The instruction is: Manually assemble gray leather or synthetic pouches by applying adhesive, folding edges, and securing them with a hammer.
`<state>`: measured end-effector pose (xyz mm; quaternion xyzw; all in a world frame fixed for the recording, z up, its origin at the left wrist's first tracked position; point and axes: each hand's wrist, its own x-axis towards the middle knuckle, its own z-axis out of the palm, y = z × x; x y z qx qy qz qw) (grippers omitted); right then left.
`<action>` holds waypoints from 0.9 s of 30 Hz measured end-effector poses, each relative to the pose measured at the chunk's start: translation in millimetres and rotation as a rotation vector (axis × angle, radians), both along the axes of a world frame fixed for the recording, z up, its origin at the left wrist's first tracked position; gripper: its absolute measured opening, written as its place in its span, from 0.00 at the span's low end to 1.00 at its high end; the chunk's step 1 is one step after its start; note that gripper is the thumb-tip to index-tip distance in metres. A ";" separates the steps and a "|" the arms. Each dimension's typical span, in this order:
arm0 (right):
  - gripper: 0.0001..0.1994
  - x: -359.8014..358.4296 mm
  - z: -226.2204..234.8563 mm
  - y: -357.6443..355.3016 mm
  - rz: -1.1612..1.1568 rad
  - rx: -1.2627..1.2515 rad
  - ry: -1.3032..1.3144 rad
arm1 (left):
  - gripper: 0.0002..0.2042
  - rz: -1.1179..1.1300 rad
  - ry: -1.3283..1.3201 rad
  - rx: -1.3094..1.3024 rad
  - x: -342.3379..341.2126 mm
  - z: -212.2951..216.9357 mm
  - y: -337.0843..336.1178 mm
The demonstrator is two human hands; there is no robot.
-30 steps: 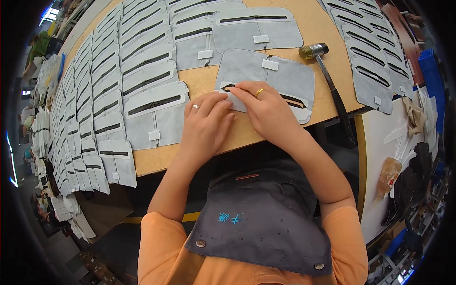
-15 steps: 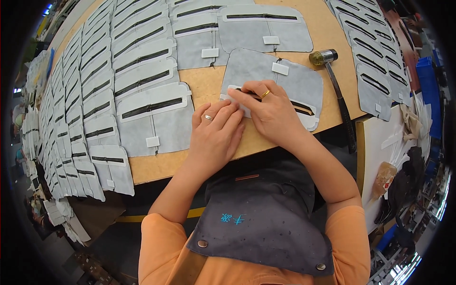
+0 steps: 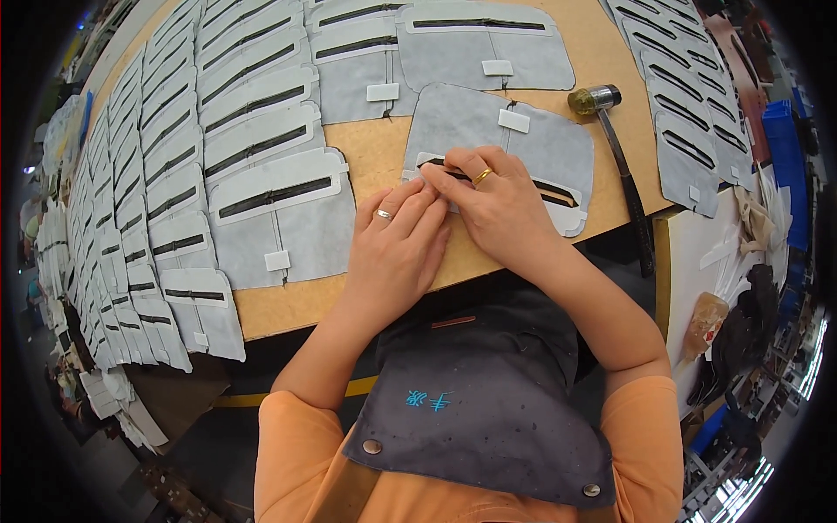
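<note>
A grey, leather-like panel lies askew at the table's near edge, with a white tab at its far side. Near its close side runs a white-bordered slot with a dark strip along it; the right end of the slot gapes and shows tan beneath. My right hand bends over this slot, thumb and index finger pinched at its left part. Beside it my left hand has its fingers together, their tips at the panel's left corner, meeting the right fingertips. Exactly what the fingertips pinch is hidden.
Right of the panel lies a hammer, its handle reaching past the table edge. Overlapping rows of similar grey panels cover the table's left and far side; more panels lie at the right. A white side surface holds scraps and an amber block.
Both hands stay almost in place on the panel, with only a slight shift of the right fingers. The whole view has moved a little.
</note>
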<state>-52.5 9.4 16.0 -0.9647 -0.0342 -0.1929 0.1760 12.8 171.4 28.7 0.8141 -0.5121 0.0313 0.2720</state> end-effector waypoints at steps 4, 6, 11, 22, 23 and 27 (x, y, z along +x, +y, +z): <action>0.16 1.1 -1.8 -1.6 0.008 0.005 -0.028 | 0.13 0.000 -0.012 0.010 -0.6 0.2 -0.1; 0.16 1.7 -1.6 -3.1 0.015 0.031 -0.034 | 0.13 -0.003 -0.032 0.007 -0.4 -0.6 0.3; 0.15 1.6 -2.5 -2.5 0.015 -0.002 -0.060 | 0.14 0.002 -0.047 -0.003 -2.2 -1.1 -0.1; 0.17 7.2 -0.5 -3.5 -0.002 -0.003 -0.028 | 0.13 0.013 -0.080 0.012 -4.7 -1.5 0.1; 0.17 7.2 -2.3 -4.2 -0.035 0.133 -0.006 | 0.13 0.013 -0.085 0.010 -5.5 -1.6 -0.3; 0.16 5.9 -5.0 -6.5 0.016 0.093 -0.075 | 0.14 0.025 -0.096 0.001 -8.1 -2.1 -0.2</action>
